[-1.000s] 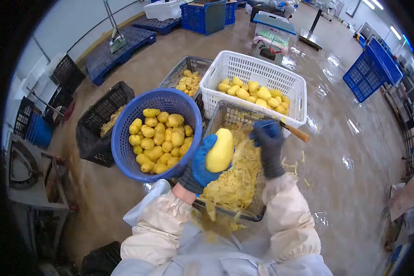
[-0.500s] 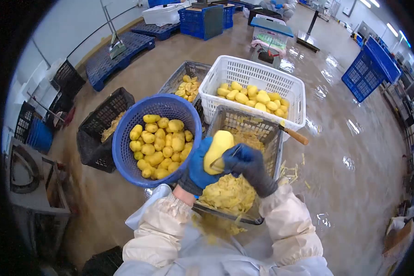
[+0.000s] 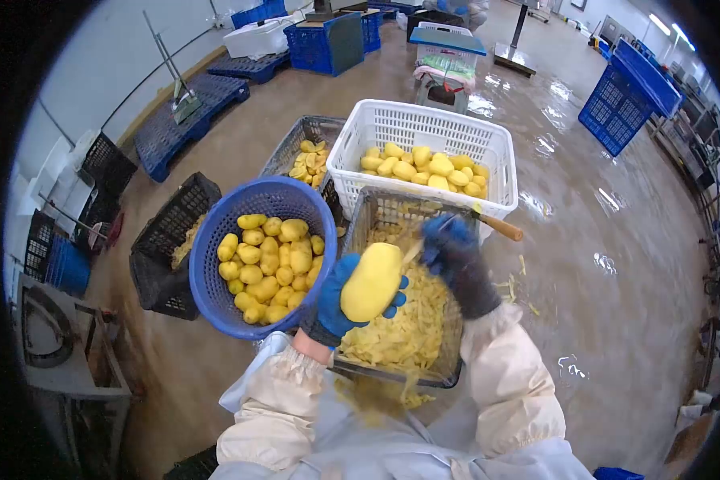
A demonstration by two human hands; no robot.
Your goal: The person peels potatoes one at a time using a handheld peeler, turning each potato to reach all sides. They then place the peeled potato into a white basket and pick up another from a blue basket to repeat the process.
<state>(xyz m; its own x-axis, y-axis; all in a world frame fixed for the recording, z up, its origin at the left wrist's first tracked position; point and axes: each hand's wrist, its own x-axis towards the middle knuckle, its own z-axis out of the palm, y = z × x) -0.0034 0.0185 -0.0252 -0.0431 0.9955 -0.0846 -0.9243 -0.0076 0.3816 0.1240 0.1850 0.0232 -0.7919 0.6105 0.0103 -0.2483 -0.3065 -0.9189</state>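
Observation:
In my gloved left hand (image 3: 338, 300) lies a large peeled potato (image 3: 373, 282), pale yellow and smooth, with the fingers wrapped under and around it. My right hand (image 3: 454, 254), in a dark blue glove, is closed on a peeler and blurred by motion just right of the potato; the tool itself is mostly hidden. A strip of peel (image 3: 412, 254) shows between the potato and this hand. Below both hands stands a dark mesh crate (image 3: 456, 352) holding a heap of peelings (image 3: 400, 332).
A blue basket (image 3: 202, 276) of potatoes stands left, a white crate (image 3: 500, 172) of peeled ones behind. A wooden handle (image 3: 502, 228) juts over the peelings crate's right rim. Farther back are a crate of potato pieces (image 3: 309, 164), a black crate (image 3: 164, 272) and blue pallets (image 3: 188, 120).
My right hand has moved up and right, away from the potato it was touching with the peeler. The potato has shifted slightly down and left, and the whole view has turned a little.

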